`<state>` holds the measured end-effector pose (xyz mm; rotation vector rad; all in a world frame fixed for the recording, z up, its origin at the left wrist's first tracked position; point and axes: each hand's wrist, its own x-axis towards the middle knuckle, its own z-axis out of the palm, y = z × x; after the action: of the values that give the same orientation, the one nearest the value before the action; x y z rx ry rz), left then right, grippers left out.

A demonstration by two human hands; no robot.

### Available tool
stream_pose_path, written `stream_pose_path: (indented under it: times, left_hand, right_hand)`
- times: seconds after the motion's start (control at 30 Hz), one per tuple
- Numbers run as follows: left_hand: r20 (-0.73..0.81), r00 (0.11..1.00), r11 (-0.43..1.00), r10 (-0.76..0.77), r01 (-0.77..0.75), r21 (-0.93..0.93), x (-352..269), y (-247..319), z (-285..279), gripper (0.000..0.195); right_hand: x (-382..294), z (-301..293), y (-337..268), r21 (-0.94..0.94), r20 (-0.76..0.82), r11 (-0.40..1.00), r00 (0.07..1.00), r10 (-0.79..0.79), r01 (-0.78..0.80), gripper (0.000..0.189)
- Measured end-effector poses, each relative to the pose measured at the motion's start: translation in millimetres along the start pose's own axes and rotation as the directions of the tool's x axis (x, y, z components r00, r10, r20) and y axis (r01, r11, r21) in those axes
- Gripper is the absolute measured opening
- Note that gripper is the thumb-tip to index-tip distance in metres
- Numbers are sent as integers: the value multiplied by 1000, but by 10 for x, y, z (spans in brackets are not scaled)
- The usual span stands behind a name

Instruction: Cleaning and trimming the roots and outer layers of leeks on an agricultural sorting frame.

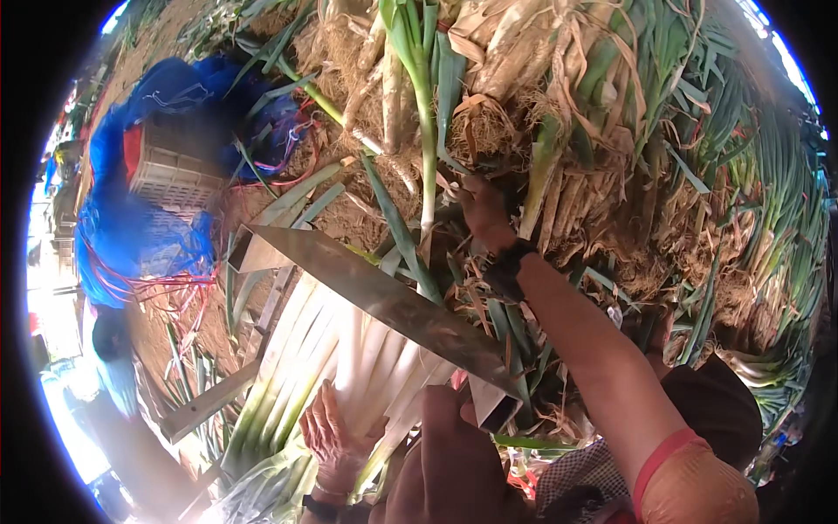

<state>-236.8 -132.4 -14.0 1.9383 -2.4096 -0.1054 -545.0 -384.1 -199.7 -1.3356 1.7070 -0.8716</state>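
Long green onions with thick white stalks (373, 347) lie side by side in a metal frame, under its square-tube bar (386, 288). My left hand (334, 435) rests flat on the stalks, its fingers slightly apart. Plastic film (262, 488) wraps the onions' lower end. My right hand (483, 206), with a dark band at the wrist, reaches past the bar to the foot of the unpeeled onion heap (517, 52). A long peeled onion (427, 144) stands just left of it. The fingertips are in shadow among leaves and dry skins, so their grip is unclear.
At the left is a pale plastic crate (177, 173) with blue netting (108, 236) and red string around it. Another frame bar (209, 399) juts out at lower left. Bundled green onions (779, 216) line the right side. A brown-clothed knee (452, 458) is near the bar's end.
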Motion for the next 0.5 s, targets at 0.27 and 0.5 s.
stream_pose_path:
  times: [0.27, 0.5]
  left_hand:
    - [25, 1000, 999, -7, 6, 32, 44, -47, 21, 99]
    - [39, 999, 999, -28, 27, 30, 15, -56, 12, 96]
  right_hand:
    - [183, 473, -157, 483, 227, 847, 966, 121, -220, 29]
    - [-9, 560, -920, 321, 7, 899, 948, -318, 299, 23]
